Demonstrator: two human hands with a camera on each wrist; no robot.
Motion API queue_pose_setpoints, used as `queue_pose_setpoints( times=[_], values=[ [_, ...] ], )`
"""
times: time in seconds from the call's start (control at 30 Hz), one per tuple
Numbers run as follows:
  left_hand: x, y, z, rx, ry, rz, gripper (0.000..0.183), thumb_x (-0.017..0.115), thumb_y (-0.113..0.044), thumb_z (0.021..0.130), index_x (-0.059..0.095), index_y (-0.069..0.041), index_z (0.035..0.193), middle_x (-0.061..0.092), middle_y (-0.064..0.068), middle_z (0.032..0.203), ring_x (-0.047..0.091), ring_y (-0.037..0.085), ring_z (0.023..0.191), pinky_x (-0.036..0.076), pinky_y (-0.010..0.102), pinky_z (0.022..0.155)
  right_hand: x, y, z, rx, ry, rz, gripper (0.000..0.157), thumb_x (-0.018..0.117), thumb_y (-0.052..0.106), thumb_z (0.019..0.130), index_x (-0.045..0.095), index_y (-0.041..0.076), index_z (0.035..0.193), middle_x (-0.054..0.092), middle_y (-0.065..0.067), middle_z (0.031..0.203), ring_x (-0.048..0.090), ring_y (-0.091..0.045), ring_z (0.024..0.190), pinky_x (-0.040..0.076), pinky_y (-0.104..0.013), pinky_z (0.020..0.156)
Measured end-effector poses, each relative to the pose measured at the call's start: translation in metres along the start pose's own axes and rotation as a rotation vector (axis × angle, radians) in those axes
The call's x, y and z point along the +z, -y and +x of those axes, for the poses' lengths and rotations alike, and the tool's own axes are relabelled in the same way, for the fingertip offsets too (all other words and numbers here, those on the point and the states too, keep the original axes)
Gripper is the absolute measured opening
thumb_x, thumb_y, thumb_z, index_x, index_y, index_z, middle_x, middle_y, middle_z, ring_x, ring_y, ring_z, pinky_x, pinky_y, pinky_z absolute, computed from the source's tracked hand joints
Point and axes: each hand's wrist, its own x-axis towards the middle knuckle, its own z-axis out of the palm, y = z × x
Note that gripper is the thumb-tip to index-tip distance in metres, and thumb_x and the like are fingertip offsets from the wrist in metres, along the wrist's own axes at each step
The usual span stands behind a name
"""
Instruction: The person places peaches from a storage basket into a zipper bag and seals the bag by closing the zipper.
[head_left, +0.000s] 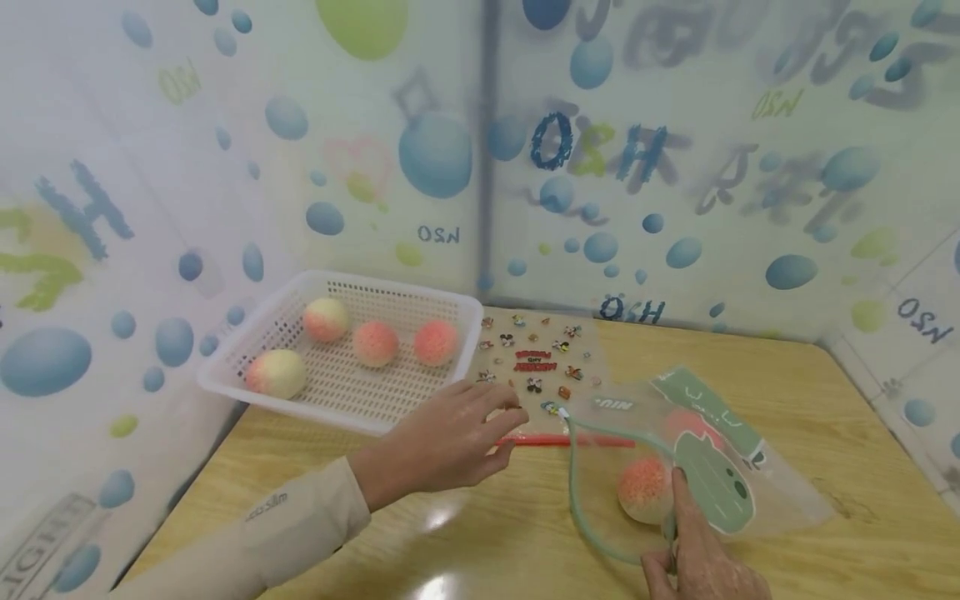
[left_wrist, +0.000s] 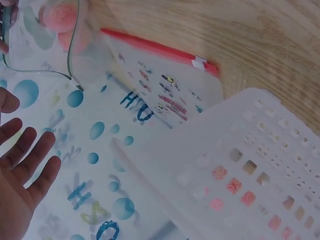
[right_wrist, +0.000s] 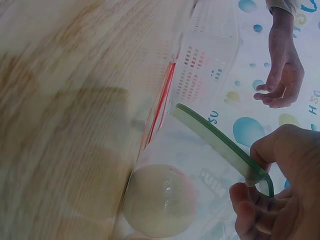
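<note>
We record a bare left hand point(head_left: 450, 437) and a bare right hand point(head_left: 708, 554); the left sleeve point(head_left: 288, 542) is off-white, with small dark lettering point(head_left: 267, 506) near the cuff point(head_left: 345, 500).

Clr bag point(head_left: 716, 496) (grn-rimmed) w/ peaches point(head_left: 643, 492)

A right hand point(right_wrist: 287, 185) pinches the green rim point(right_wrist: 220, 133) of a clear plastic bag point(right_wrist: 214, 184), inside which rests a pale, pink-tinged peach point(right_wrist: 160, 200). Beyond the bag, a left hand point(right_wrist: 286, 84) hangs from a light sleeve point(right_wrist: 283, 4), fingers loosely bent. Also beyond the bag are a red strip point(right_wrist: 161, 105) and a white basket point(right_wrist: 212, 32) with a holed side. Wooden table point(right_wrist: 50, 125) stretches left of the bag; a blue-dotted wall point(right_wrist: 252, 52) rises behind it.
</note>
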Motion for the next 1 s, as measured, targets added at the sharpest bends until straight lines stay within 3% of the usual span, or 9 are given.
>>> queue_pose_setpoints(
  times=[0.27,0.4,0.63,0.8,1.0],
  values=[
    [-0.008,0.009,-0.008,-0.071,0.076,-0.050,0.036,0.057,-0.027,0.082,0.057,-0.012,0.114,0.055,0.001,0.107,0.054,0.016,0.095,0.047,0.032,0.076,0.001,-0.002,-0.002,-0.041,-0.042,0.017,0.082,0.050,0.022,0.065,0.025,0.006,0.142,0.036,0.013,0.061,0.020,0.010,0.040,0.017,-0.009,0.031],
    [-0.008,0.020,-0.014,-0.125,0.111,-0.093,0.042,0.056,-0.029,0.083,0.053,-0.012,0.122,0.054,0.001,0.113,0.053,0.015,0.099,0.046,0.030,0.080,0.000,-0.001,-0.001,-0.010,-0.017,-0.003,0.084,0.052,0.022,0.065,0.024,0.007,0.143,0.038,0.013,0.060,0.020,0.010,0.039,0.018,-0.010,0.031],
    [-0.001,0.044,-0.026,-0.162,0.085,-0.116,0.047,0.058,-0.028,0.082,0.050,-0.010,0.124,0.052,0.004,0.118,0.054,0.017,0.094,0.048,0.032,0.076,-0.002,0.004,-0.003,0.073,0.050,-0.040,0.090,0.058,0.018,0.063,0.019,0.013,0.144,0.038,0.014,0.059,0.018,0.009,0.036,0.019,-0.012,0.030],
    [0.002,0.060,-0.034,-0.206,0.061,-0.110,0.047,0.058,-0.026,0.083,0.050,-0.011,0.126,0.052,0.004,0.120,0.055,0.016,0.088,0.049,0.031,0.070,0.001,0.002,-0.003,0.041,0.014,-0.022,0.089,0.056,0.018,0.063,0.022,0.011,0.144,0.038,0.014,0.060,0.017,0.010,0.037,0.017,-0.010,0.031],
    [0.012,0.081,-0.042,-0.253,0.023,-0.098,0.047,0.062,-0.022,0.079,0.053,-0.006,0.122,0.052,0.008,0.119,0.055,0.019,0.094,0.048,0.033,0.076,0.003,-0.003,-0.005,0.004,-0.031,-0.021,0.088,0.054,0.020,0.061,0.025,0.008,0.143,0.036,0.012,0.061,0.017,0.009,0.039,0.017,-0.011,0.031]
  ],
)
